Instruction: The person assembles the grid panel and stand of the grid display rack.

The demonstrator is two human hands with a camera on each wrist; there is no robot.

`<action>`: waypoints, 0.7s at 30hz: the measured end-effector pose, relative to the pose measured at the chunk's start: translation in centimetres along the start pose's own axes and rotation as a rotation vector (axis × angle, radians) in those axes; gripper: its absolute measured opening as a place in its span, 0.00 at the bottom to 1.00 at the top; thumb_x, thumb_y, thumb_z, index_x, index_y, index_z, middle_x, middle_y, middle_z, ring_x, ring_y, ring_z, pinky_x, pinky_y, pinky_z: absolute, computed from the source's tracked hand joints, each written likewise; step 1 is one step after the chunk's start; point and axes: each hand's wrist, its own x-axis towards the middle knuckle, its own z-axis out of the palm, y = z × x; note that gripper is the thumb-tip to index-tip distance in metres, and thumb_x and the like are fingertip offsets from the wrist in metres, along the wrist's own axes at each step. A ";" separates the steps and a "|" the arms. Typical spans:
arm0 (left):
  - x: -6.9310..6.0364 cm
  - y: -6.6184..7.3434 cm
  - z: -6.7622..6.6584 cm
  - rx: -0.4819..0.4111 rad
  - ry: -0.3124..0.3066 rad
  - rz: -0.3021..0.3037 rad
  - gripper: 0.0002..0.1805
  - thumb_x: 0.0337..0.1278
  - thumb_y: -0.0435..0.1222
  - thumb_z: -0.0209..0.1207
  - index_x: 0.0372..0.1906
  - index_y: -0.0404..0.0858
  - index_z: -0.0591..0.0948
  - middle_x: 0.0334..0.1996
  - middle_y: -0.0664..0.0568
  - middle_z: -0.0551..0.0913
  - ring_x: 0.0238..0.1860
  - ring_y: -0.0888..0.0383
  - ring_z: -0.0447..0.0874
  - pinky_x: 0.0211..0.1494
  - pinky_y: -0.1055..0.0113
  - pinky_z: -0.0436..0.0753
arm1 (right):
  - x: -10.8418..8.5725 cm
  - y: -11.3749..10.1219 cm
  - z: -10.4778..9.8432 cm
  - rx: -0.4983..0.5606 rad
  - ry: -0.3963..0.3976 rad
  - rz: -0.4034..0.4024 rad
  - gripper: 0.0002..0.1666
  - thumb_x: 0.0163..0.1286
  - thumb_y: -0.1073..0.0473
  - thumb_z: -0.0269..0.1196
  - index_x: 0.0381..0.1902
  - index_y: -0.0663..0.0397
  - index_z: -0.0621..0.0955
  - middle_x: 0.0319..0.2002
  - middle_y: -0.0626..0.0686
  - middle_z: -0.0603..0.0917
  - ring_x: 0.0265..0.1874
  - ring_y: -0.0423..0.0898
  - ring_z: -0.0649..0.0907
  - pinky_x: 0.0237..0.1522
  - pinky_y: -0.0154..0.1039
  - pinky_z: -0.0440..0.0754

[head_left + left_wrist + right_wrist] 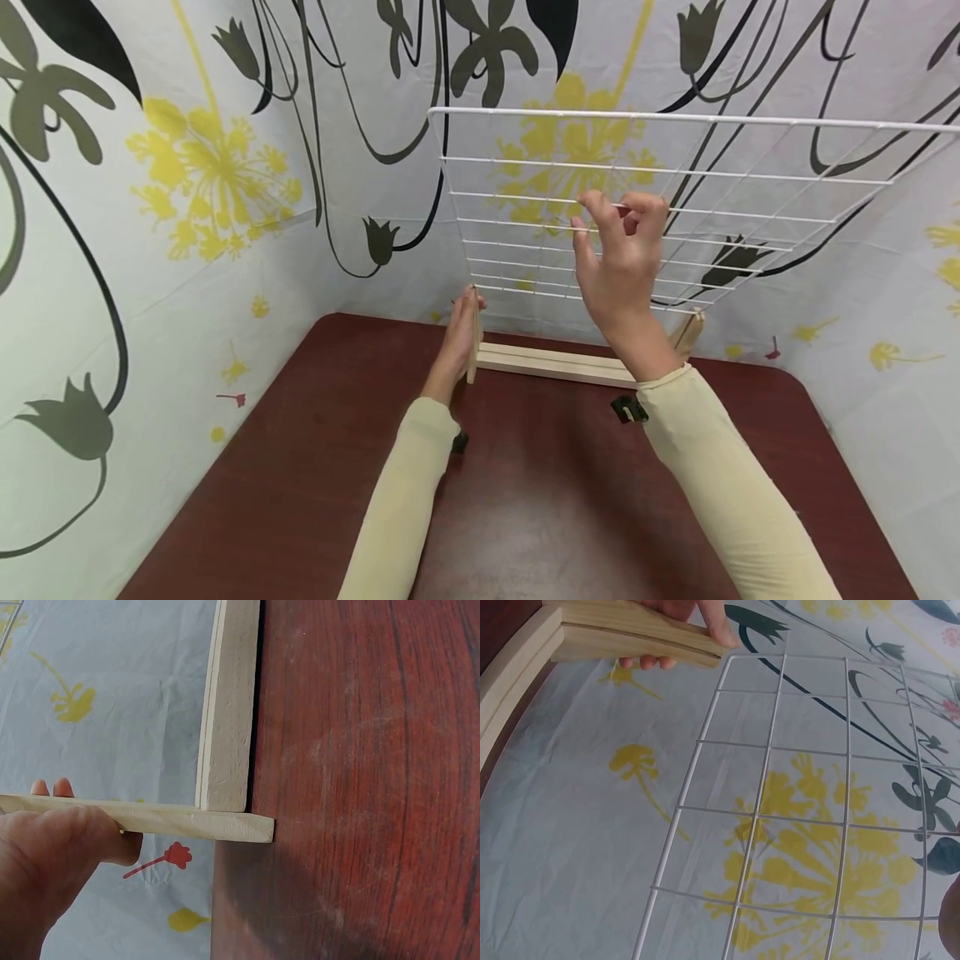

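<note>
A white wire grid panel [675, 117] slopes up above a light wooden stand [555, 363] at the table's far side. My right hand [626, 258] holds the grid by its middle wires, with fingers bent at them. My left hand [456, 340] grips the stand's left upright [180, 819], fingers on one side and thumb on the other. In the left wrist view the crossbar [229, 712] meets this upright near its end. The right wrist view shows a grid corner at the tip of a grooved upright [645, 634]; whether it sits in the groove I cannot tell.
The stand rests on a dark red-brown wooden table [315, 467]. White cloth [247, 333] with grey and yellow flower prints hangs around the table's back and sides. Small dark devices, one of them a wrist camera [628, 408], sit under the sleeves.
</note>
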 end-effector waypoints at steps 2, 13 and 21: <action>0.0 0.0 0.0 -0.006 0.002 -0.001 0.42 0.79 0.69 0.36 0.68 0.36 0.69 0.73 0.39 0.69 0.80 0.35 0.58 0.78 0.30 0.62 | 0.0 0.1 0.2 0.000 -0.010 -0.004 0.12 0.75 0.65 0.66 0.52 0.48 0.84 0.46 0.63 0.69 0.40 0.61 0.75 0.40 0.47 0.68; 0.0 0.2 0.1 0.086 0.000 0.017 0.44 0.79 0.69 0.32 0.70 0.34 0.69 0.72 0.40 0.70 0.78 0.35 0.62 0.77 0.35 0.65 | 0.3 0.4 0.4 -0.039 -0.085 0.001 0.17 0.74 0.67 0.66 0.56 0.45 0.82 0.48 0.63 0.69 0.42 0.61 0.75 0.42 0.49 0.71; -0.2 0.7 -1.2 0.150 -0.057 0.008 0.44 0.79 0.69 0.31 0.69 0.36 0.73 0.74 0.42 0.69 0.76 0.42 0.65 0.79 0.38 0.66 | 0.7 0.5 -0.3 -0.069 -0.188 -0.004 0.23 0.72 0.68 0.66 0.60 0.44 0.79 0.50 0.64 0.69 0.41 0.62 0.74 0.43 0.51 0.75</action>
